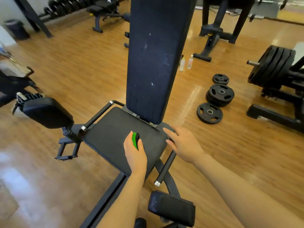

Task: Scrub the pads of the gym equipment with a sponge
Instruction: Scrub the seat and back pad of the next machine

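Observation:
A gym machine stands before me with a dark seat pad (pixel 113 135) and a tall upright back pad (pixel 156 60) flecked with white spots. My left hand (pixel 134 150) grips a green and black sponge (pixel 135 140) and holds it on the middle of the seat pad. My right hand (pixel 182 143) rests with straight fingers on the seat's right edge, above the right side handle (pixel 166 168). A black side pad (pixel 47 114) sticks out at the left, and another black pad (pixel 171 208) sits low in front.
Three stacks of black weight plates (pixel 219 94) lie on the wooden floor to the right, next to a loaded plate machine (pixel 271 66). Two bottles (pixel 185 62) stand behind the back pad. Benches and a dumbbell rack (pixel 74 5) line the far wall.

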Tool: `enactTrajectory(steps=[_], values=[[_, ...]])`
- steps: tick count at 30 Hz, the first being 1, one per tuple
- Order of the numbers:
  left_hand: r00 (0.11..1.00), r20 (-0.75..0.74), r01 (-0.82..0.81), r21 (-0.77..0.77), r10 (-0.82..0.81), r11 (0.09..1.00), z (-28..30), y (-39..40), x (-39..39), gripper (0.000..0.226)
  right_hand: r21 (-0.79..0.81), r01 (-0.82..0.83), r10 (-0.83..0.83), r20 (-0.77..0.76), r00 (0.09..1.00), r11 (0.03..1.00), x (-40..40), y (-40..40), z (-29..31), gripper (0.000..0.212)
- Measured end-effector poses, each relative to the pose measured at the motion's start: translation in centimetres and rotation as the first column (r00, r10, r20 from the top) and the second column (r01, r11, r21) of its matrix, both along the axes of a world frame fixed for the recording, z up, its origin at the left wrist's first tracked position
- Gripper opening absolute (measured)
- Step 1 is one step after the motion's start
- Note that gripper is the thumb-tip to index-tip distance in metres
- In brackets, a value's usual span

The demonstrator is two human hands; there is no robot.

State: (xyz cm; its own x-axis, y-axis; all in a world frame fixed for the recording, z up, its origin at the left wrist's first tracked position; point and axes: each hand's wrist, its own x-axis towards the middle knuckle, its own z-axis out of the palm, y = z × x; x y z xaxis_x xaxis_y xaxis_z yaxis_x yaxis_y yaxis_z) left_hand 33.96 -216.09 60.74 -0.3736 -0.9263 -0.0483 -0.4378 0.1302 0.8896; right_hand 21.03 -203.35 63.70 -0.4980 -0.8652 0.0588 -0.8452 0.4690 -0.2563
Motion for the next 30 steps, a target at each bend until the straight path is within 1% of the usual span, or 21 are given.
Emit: enactTrajectory(steps=[4,7,10,12,16,20,23,26,30], values=[[0.998,-0.002,-0.069,-0.117,0.070,0.991,2.6,3.2,-0.7,0.040,-0.042,-0.134,0.133,-0.019,0.991,0.990,-3.2,1.7,1.8,0.049],[0.997,0.034,-0.068,-0.172,0.075,0.983,5.3,5.8,-1.1,0.040,-0.056,-0.225,0.220,-0.088,0.972,0.973,-5.4,3.3,4.1,0.044],[0.993,0.100,-0.028,-0.267,0.056,0.963,7.6,6.9,-1.8,0.040,-0.101,-0.265,0.251,-0.132,0.959,0.959,-7.8,4.1,6.3,0.043],[0.991,0.115,-0.038,-0.301,0.075,0.953,8.9,7.4,-2.3,0.039,-0.112,-0.279,0.259,-0.169,0.951,0.954,-8.8,4.3,7.8,0.042],[0.988,0.064,-0.115,-0.287,0.139,0.951,10.8,7.9,-3.5,0.040,-0.136,-0.358,0.310,-0.281,0.908,0.924,-10.4,4.3,10.1,0.041],[0.989,-0.018,-0.150,-0.210,0.150,0.966,11.8,8.1,-4.8,0.040,-0.050,-0.381,0.342,-0.345,0.874,0.923,-11.6,3.9,10.9,0.045],[0.987,-0.051,-0.156,-0.185,0.149,0.970,11.7,8.0,-5.5,0.040,-0.008,-0.390,0.362,-0.357,0.861,0.921,-12.2,3.7,11.3,0.046],[0.974,-0.091,-0.217,-0.142,0.206,0.966,11.4,8.0,-6.6,0.040,0.042,-0.433,0.418,-0.357,0.835,0.901,-13.7,2.5,12.4,0.049],[0.949,-0.123,-0.303,-0.119,0.289,0.945,11.6,6.9,-10.2,0.039,0.022,-0.480,0.457,-0.348,0.819,0.877,-17.8,-1.1,14.6,0.050]])
